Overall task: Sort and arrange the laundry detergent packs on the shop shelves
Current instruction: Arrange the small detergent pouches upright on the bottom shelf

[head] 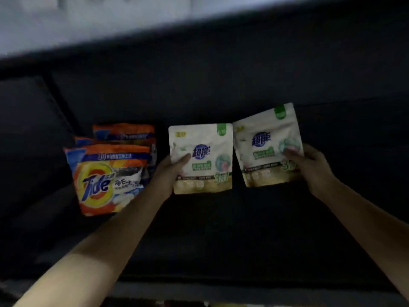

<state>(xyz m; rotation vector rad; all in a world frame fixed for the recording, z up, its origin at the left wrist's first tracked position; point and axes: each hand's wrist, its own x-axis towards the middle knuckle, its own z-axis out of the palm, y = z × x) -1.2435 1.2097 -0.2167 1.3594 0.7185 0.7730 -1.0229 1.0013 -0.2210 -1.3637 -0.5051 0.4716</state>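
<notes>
two white detergent pouches with green and gold print sit side by side over the dark shelf (221, 229), each gripped by one hand. the left hand (170, 171) pinches the left pouch (201, 158) at its left edge, thumb lying across the front and the other fingers hidden behind it. this pouch stands nearly square to the view, its long axis running up and down, the green tab at the top and the gold band at the bottom, printed face toward the camera.

the right hand (309, 165) holds the right pouch (265, 145) at its right edge, thumb on the front near the round picture, the other fingers out of sight behind. this pouch sits a little higher and is tipped, its top leaning to the right, long axis also roughly up and down, face toward the camera. the two pouches touch or nearly touch along their inner top corners; i cannot tell which.

to the left, near the left wrist, a stack of orange packs (110, 171) lies on the shelf, the front one with its blue lettering facing up and its top edge pointing away, at least two more showing behind it. a pale shelf edge (110, 25) runs across the top, blurred.
</notes>
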